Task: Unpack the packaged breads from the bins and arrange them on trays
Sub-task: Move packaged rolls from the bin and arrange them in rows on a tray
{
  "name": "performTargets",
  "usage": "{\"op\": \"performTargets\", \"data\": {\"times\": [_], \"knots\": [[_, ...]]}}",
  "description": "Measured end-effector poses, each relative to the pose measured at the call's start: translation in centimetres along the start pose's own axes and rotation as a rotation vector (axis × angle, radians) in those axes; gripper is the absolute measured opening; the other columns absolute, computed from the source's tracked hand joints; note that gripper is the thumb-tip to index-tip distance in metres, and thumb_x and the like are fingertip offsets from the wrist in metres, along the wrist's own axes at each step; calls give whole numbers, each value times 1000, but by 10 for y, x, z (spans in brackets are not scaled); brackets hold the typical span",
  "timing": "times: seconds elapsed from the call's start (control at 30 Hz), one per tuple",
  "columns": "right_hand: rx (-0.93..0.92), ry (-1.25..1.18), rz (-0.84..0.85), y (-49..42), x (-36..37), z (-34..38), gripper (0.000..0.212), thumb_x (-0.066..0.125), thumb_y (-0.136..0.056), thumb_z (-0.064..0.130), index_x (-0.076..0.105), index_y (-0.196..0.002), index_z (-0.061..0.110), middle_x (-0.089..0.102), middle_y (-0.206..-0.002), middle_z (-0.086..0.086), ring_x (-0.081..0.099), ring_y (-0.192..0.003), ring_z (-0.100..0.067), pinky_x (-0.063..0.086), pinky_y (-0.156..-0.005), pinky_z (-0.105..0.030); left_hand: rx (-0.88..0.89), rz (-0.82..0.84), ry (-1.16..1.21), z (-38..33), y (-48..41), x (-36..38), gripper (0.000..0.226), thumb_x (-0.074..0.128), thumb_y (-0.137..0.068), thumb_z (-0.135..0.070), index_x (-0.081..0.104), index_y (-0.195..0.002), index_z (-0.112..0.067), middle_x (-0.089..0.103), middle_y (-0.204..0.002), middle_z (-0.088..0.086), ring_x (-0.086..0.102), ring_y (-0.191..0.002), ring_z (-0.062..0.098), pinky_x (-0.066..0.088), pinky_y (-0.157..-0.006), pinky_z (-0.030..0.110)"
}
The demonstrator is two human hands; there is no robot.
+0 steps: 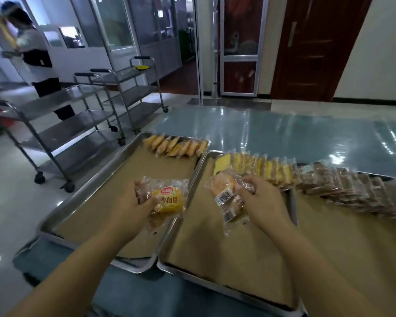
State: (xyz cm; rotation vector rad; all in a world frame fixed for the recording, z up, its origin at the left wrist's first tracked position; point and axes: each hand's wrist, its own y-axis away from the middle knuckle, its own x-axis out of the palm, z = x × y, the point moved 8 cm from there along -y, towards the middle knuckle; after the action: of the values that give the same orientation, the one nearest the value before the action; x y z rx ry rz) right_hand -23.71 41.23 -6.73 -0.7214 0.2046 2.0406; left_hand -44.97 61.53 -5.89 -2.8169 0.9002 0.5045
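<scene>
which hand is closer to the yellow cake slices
Right. The right hand, gripping bread packets, is just in front of the yellow cake slices; the left hand, gripping a labelled packet, is over the left tray.

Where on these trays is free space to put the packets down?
Left tray: bare paper between the yellow bread row and the near rim. Middle tray: bare paper nearer than the cake slices. Crowded: each tray's far edge.
</scene>
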Motion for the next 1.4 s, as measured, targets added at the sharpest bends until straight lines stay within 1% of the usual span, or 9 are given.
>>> {"op": "performTargets", "data": {"times": [0.1,0.37,0.53,0.67,0.73,0.83,0.93,1.17,1.4], "knots": [[25,-10,27,-19,38,15,23,57,-91,35,60,-112,26,58,-77,20,60,-66,0,44,-55,-25,6,3,-77,10,-27,-25,24,64,-86,-20,45,-92,-33,59,-93,-12,60,-81,4,47,-57,19],[139,25,115,-62,125,37,6,58,-89,28,61,-95,29,66,-78,7,63,-64,-9,47,-55,-27,-40,29,-153,58,-109,-54,31,66,-85,-22,43,-107,-25,56,-87,-15,54,-74,-3,40,-45,4],[206,173,58,-92,175,53,5,56,-89,29,54,-87,32,62,-72,9,61,-63,-9,43,-51,-25,-15,91,-104,89,-180,-54,37,66,-85,-23,42,-114,-23,58,-102,-6,53,-78,-4,39,-51,10],[266,252,60,-121,218,59,7,55,-89,28,56,-95,26,58,-76,8,56,-66,-8,40,-52,-23,14,178,-144,103,-227,-40,50,68,-83,-28,38,-122,-24,49,-88,-20,50,-74,-6,48,-57,16],[300,279,80,-136,236,59,13,55,-89,31,54,-101,25,59,-82,6,58,-73,-12,49,-60,-27,16,234,-147,110,-246,-28,51,69,-81,-32,37,-121,-27,48,-88,-20,52,-79,-2,54,-71,32],[319,307,29,-158,248,55,18,54,-90,33,51,-105,23,61,-86,1,61,-80,-19,55,-70,-40,57,316,-207,116,-267,-8,46,68,-79,-41,36,-111,-37,54,-91,-15,55,-81,1,53,-71,33],[307,285,-40,-176,255,46,12,55,-91,30,51,-101,24,58,-85,4,58,-77,-13,51,-66,-32,174,425,-277,117,-284,19,42,69,-77,-43,32,-97,-46,50,-101,-14,53,-85,3,47,-68,26],[366,246,94,-183,268,6,12,53,-90,25,53,-100,33,56,-90,15,58,-84,-8,53,-76,-34,475,675,-493,144,-294,67,65,66,-73,-52,36,-129,-37,18,-144,-14,24,-129,15,26,-103,28],[230,384,-22,-175,260,-3,38,59,-87,26,44,-121,34,37,-109,11,40,-86,-6,32,-64,-12,553,644,-530,158,-306,81,65,74,-69,-43,42,-125,-46,13,-137,-13,22,-127,16,32,-99,29]]}}
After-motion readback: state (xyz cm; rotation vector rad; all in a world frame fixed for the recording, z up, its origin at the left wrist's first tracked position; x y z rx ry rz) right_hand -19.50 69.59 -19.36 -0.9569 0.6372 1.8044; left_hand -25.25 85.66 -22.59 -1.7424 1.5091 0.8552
